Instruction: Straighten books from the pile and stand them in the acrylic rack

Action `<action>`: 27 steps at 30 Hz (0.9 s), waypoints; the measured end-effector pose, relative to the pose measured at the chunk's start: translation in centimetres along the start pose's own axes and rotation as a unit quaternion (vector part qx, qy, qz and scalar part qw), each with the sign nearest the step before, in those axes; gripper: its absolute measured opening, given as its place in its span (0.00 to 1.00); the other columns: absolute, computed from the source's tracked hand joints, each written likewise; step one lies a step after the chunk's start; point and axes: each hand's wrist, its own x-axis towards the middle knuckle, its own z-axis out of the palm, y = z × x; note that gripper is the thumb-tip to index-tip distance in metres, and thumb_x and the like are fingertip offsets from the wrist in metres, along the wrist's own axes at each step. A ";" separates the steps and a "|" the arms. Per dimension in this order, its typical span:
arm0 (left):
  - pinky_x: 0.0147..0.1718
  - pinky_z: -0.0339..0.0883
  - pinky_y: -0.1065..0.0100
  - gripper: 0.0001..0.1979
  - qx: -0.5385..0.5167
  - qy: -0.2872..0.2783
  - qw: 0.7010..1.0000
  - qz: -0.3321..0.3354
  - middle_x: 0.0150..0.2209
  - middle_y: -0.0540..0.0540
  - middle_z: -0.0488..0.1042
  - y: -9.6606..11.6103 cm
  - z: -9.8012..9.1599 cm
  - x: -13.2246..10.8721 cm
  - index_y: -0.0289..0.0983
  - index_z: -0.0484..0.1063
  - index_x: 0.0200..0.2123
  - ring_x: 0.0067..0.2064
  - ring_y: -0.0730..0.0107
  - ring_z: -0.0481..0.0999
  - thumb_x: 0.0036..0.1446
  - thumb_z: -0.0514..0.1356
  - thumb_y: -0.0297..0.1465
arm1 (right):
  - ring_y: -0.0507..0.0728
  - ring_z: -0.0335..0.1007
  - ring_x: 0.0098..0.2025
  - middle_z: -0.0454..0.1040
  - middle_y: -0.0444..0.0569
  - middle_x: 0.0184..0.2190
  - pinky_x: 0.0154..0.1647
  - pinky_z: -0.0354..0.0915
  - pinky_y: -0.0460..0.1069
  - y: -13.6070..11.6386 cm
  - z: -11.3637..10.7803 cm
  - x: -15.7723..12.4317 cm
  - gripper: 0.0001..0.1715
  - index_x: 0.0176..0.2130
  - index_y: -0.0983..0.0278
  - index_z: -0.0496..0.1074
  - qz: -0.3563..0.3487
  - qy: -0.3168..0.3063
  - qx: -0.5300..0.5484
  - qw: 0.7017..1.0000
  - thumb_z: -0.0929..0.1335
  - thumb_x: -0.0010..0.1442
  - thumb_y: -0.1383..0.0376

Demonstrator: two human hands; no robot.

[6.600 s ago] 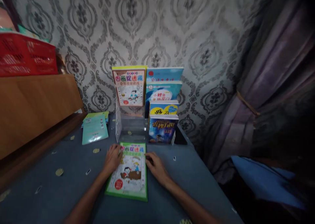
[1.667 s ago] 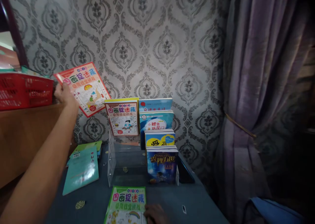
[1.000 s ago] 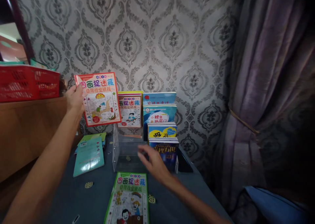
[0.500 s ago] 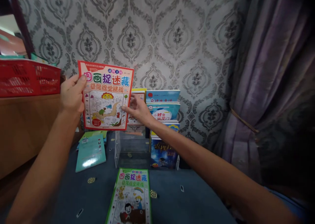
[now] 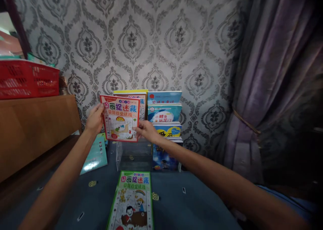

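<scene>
Between my two hands is a red-bordered picture book (image 5: 121, 120), its cover toward me and slightly tilted. My left hand (image 5: 95, 118) grips its left edge, thumb on the front. My right hand (image 5: 146, 130) pinches its right edge low down. The book is held in front of the left side of a clear tiered book rack (image 5: 133, 156), covering part of a brown-bordered book (image 5: 143, 110) and a yellow-edged one behind. On the rack's right side stand several books, among them a light blue book (image 5: 165, 113) and a dark blue book (image 5: 164, 159).
A green-bordered picture book (image 5: 133, 203) lies on the dark cloth (image 5: 181, 206) in front. Teal books (image 5: 96, 156) lie at the left. A red plastic basket (image 5: 30, 78) rests on a wooden cabinet (image 5: 37, 129). A purple curtain (image 5: 242, 122) hangs at the right.
Both hands have carried the red-bordered book away from me, down and to the right, toward the rack. It now overlaps the brown-bordered book standing there.
</scene>
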 end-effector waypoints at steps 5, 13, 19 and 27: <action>0.48 0.76 0.62 0.15 0.009 0.010 0.995 0.103 0.45 0.45 0.80 0.8 2.2 4.8 0.40 0.75 0.37 0.56 0.56 0.77 0.53 0.67 0.43 | 0.53 0.75 0.31 0.78 0.43 0.28 0.35 0.72 0.47 -2.5 -4.1 5.1 0.05 0.36 0.65 0.72 -0.086 0.129 -0.108 0.982 0.66 0.60 0.71; 0.49 0.74 0.64 0.15 0.007 -0.003 0.991 0.135 0.47 0.46 0.79 0.4 3.7 7.4 0.40 0.75 0.41 0.58 0.58 0.75 0.57 0.66 0.43 | 0.56 0.74 0.38 0.78 0.47 0.34 0.45 0.71 0.51 -2.8 -5.7 7.2 0.10 0.43 0.66 0.73 -0.106 0.186 -0.190 0.958 0.65 0.61 0.70; 0.52 0.73 0.62 0.16 0.055 -0.039 0.990 0.127 0.49 0.44 0.79 -0.3 2.4 6.3 0.39 0.75 0.42 0.58 0.55 0.74 0.51 0.71 0.36 | 0.59 0.73 0.41 0.78 0.49 0.36 0.49 0.69 0.55 -2.2 -5.5 6.8 0.11 0.43 0.66 0.72 -0.104 0.203 -0.255 0.940 0.65 0.60 0.70; 0.52 0.74 0.55 0.28 0.222 -0.122 0.960 0.121 0.48 0.43 0.79 -3.9 -0.8 5.7 0.38 0.68 0.51 0.50 0.55 0.79 0.46 0.68 0.26 | 0.63 0.73 0.40 0.77 0.55 0.35 0.46 0.68 0.55 -3.0 -5.1 6.7 0.11 0.39 0.68 0.73 -0.041 0.190 -0.363 0.911 0.64 0.57 0.73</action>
